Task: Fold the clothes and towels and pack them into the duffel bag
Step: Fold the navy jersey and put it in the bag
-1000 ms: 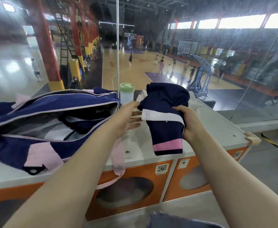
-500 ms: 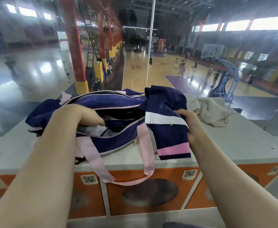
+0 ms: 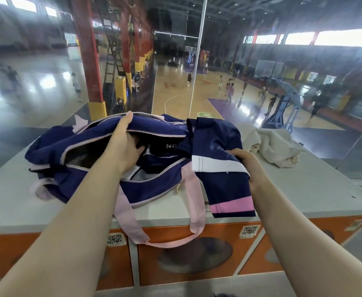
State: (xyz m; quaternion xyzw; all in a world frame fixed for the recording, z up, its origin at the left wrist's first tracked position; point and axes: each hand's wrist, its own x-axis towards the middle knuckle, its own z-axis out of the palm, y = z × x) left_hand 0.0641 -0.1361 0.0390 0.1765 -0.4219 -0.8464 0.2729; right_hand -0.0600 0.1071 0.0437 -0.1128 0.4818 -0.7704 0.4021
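Note:
A navy duffel bag [image 3: 154, 185] with pink trim and pink straps lies unzipped on the white countertop [image 3: 304, 185]. My left hand [image 3: 124, 144] grips the far flap of the bag's opening, thumb over the top edge and fingers inside, holding it up. Folded clothes show dimly inside the bag. My right hand [image 3: 248, 166] grips a folded navy garment [image 3: 220, 168] with a white band and a pink band, held just right of the bag's opening with its lower end hanging over the counter's front.
A crumpled beige towel [image 3: 276, 144] lies on the countertop behind and right of the garment. A glass wall stands right behind the counter, with a basketball hall below. Orange cabinet fronts [image 3: 186, 254] with QR stickers sit under the counter edge.
My left hand moved from the bag's near edge to the far flap and lifted it, widening the opening. The garment in my right hand stayed close to the bag's right end.

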